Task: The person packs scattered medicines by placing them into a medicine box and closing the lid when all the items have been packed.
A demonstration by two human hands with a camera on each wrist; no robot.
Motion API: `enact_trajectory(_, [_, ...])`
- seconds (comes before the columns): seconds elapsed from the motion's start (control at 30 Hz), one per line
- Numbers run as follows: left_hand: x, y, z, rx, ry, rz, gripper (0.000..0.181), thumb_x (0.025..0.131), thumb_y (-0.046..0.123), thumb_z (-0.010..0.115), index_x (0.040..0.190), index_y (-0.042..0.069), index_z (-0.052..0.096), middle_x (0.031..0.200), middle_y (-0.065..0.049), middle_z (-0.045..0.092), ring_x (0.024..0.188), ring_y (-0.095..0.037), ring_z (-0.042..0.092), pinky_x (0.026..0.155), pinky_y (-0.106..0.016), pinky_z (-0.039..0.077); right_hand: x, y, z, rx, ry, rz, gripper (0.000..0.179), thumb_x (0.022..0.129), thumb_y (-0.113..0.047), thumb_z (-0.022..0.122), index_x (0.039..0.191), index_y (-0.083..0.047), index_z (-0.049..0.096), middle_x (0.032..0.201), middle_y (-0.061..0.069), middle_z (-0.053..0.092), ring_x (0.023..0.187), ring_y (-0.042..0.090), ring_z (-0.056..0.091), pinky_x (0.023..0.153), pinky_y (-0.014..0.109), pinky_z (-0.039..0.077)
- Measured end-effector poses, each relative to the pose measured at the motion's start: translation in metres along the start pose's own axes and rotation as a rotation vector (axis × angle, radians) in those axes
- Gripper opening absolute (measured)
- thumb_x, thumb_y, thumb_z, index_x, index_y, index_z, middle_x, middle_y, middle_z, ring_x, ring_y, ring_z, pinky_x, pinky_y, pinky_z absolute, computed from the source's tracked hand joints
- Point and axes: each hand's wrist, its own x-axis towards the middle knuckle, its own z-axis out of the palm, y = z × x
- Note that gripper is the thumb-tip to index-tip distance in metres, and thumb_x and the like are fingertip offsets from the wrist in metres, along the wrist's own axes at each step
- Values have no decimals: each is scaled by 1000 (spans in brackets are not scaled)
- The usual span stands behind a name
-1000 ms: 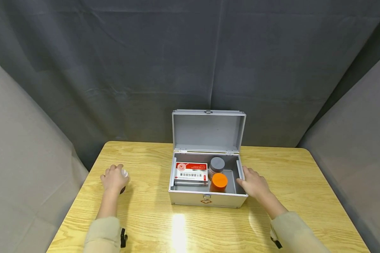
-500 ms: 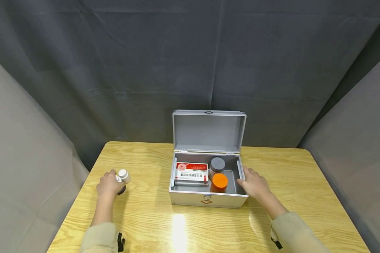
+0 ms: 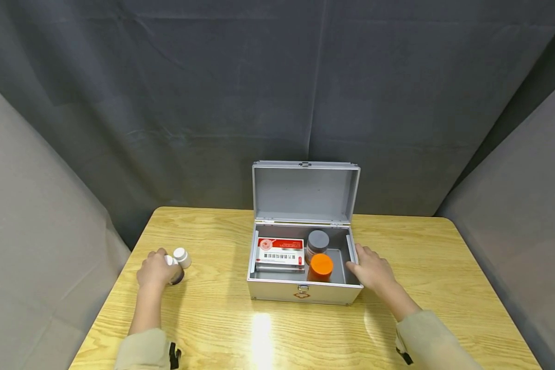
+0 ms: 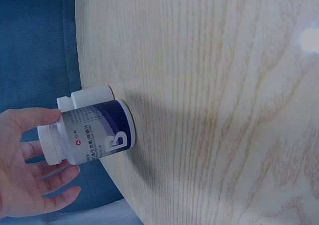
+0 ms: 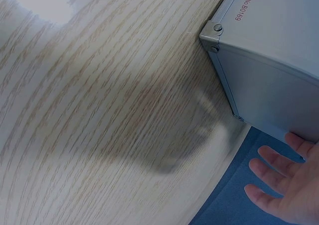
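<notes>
In the head view my left hand (image 3: 152, 270) is at a pill bottle with a white cap (image 3: 170, 260). The left wrist view shows this pill bottle (image 4: 99, 130) upright on the table, with a grey and navy label; my thumb is at its shoulder and my loosely spread fingers (image 4: 62, 177) reach past the cap. A smaller white bottle (image 3: 182, 258) stands right beside it. My right hand (image 3: 373, 268) rests at the right wall of an open metal medicine case (image 3: 277, 290), thumb over the rim; its fingers (image 5: 271, 175) spread outside the wall.
Inside the case lie a red and white medicine box (image 3: 279, 252), a grey-capped bottle (image 3: 317, 241) and an orange-capped bottle (image 3: 320, 267). The raised lid (image 3: 302, 192) leans back toward a dark curtain (image 3: 213, 103). All of it stands on a wooden table (image 3: 222, 329).
My left hand has moved left and a little toward me, off the small white bottle to the labelled pill bottle, so both bottles show. The right hand stays at the case.
</notes>
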Motion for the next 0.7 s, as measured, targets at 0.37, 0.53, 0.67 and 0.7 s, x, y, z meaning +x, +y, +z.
enact_trajectory(0.37, [-1,0,0,-48,44,19,43,77,19,57,108,-10,51,100,-29,48,90,-47,52,69,-54,45,-1,0,-1,2,-5,1,67,89,-37,44,137,7,29,132,32,39,117,49,39,89,63,33])
enact_trajectory(0.53, [-1,1,-2,-67,51,39,40,76,16,60,104,-11,52,98,-30,49,88,-47,53,72,-54,45,-1,0,-1,5,-6,1,68,89,-38,44,137,7,29,133,32,38,118,49,38,90,63,32])
enact_trajectory(0.67, [-2,0,-3,-70,53,52,38,75,15,63,101,-11,53,96,-29,49,85,-46,54,70,-53,46,-1,0,-1,8,-4,2,68,89,-37,44,137,7,29,133,32,37,118,49,38,90,64,32])
enact_trajectory(0.7, [-2,0,-3,-69,54,56,37,75,15,64,100,-10,53,95,-29,49,84,-46,54,69,-53,46,-1,0,-1,9,-5,3,68,89,-38,44,137,7,29,133,32,37,118,49,38,90,64,32])
